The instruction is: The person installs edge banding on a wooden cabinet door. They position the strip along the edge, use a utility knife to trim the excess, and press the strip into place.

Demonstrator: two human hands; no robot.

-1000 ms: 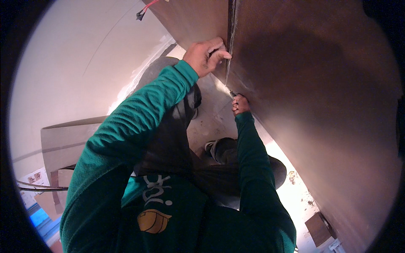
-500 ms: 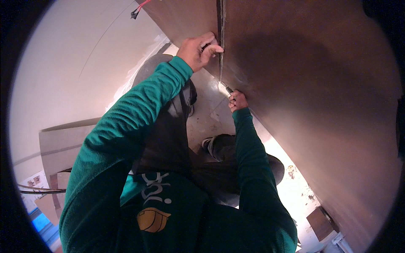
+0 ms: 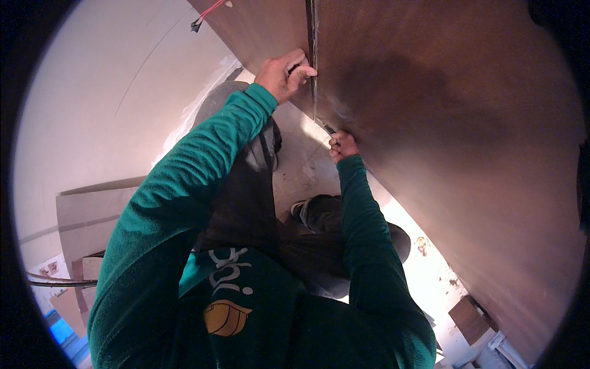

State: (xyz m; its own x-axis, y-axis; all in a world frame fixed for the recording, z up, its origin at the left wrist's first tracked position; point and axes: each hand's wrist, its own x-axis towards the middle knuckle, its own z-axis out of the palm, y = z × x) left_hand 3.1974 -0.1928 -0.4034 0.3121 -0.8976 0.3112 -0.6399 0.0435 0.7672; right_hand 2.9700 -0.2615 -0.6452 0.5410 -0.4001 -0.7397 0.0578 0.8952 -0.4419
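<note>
Two brown wood panels meet at a dark upright gap, the left panel (image 3: 264,27) and the wide right panel (image 3: 455,166). At that gap my left hand (image 3: 284,75) is closed, its thumb and fingers bent against the edge. Anything between those fingertips is hidden. Lower down, my right hand (image 3: 344,146) grips a slim tool with a dark handle (image 3: 329,130). The tool points up and left toward the foot of the gap, close to the right panel's bottom edge. Its tip is too small to make out, so I cannot tell its exact kind.
Red wires with a black connector (image 3: 196,26) hang at the upper left by a pale wall (image 3: 123,111). Flat boards (image 3: 92,221) lean at the left. My bent knees flank the stained floor (image 3: 301,163). A brown offcut (image 3: 469,320) lies at the lower right.
The panels and their gap sit slightly farther left in view. My right hand has shifted slightly left with the tool, less of which shows now. The left hand keeps its place at the gap.
</note>
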